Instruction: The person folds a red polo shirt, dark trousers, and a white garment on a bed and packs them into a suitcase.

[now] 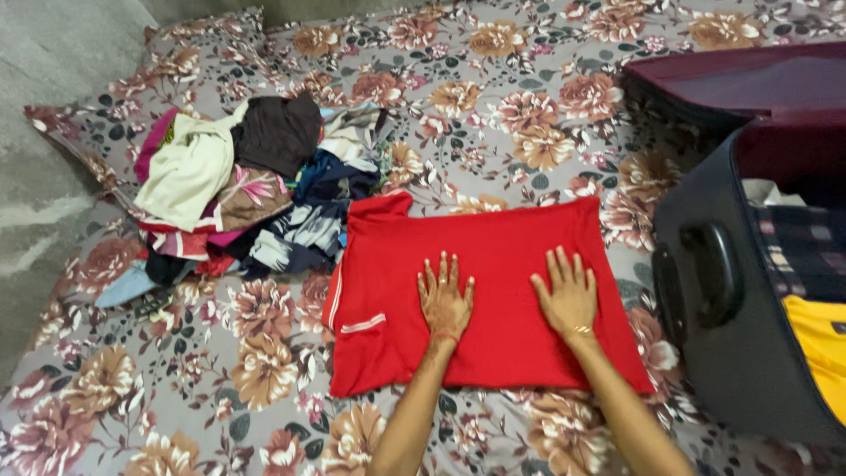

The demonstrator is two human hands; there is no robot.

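Note:
A red garment (493,256) lies folded into a rough rectangle on the floral bedsheet (264,370); a sleeve with white stripes sticks out at its left edge. My left hand (445,295) rests flat on the red cloth near its middle, fingers spread. My right hand (568,291) presses flat on the cloth a little to the right, also with fingers apart. Neither hand holds anything.
A heap of mixed clothes (247,176) sits to the left of the red garment. An open dark suitcase (740,300) stands at the right, with checked and yellow cloth inside and its maroon lid (731,84) lying back. A grey wall runs along the left.

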